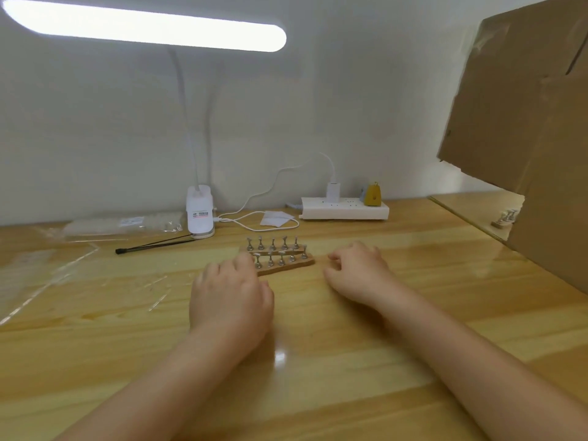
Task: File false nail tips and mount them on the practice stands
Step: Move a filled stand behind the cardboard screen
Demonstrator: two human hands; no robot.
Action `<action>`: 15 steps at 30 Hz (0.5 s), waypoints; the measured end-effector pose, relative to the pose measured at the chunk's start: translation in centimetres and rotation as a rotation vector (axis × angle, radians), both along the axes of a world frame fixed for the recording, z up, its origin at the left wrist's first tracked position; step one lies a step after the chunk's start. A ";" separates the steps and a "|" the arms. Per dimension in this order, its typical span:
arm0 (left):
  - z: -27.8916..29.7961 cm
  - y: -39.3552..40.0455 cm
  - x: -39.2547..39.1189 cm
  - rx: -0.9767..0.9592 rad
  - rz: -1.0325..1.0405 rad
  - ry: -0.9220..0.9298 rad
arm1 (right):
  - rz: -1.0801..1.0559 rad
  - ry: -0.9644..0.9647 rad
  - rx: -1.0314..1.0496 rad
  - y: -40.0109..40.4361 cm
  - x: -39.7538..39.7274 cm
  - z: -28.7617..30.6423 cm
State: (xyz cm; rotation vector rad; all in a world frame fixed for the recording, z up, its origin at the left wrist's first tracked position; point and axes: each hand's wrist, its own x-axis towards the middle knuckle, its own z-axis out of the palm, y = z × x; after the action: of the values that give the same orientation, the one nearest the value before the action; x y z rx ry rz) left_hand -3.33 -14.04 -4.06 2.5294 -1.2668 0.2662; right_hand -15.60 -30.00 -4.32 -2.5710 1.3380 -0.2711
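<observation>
Fingers [342, 256] of right hand [356, 272] loosely curled, holding nothing, resting on table [413, 281] beside stands [280, 257]. Left hand [230, 294] covers stands' left end; grip hidden, likely steadying. Nail tips probably in bag [127, 222], far left.

Glossy wooden table [318, 361]: stands [280, 257] mid-far, tweezers [152, 245] far left, power strip [345, 209] far right.
</observation>
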 end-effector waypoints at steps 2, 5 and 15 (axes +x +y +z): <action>-0.5 0.3 1.3 -0.034 -0.036 0.122 | 0.025 -0.024 -0.048 0.4 0.4 -0.7; -1.1 -0.3 2.4 -0.062 -0.102 0.229 | 0.090 -0.077 0.000 0.7 0.7 -1.3; -0.4 0.1 4.4 -0.225 -0.112 0.272 | 0.148 -0.284 -0.012 1.2 -0.2 -1.3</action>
State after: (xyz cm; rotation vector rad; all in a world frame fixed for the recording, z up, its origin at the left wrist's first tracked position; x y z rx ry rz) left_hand 1.07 -13.93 -4.43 2.2087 -1.1923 0.0342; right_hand -15.76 -28.82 -5.62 -2.5079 1.0436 -0.5933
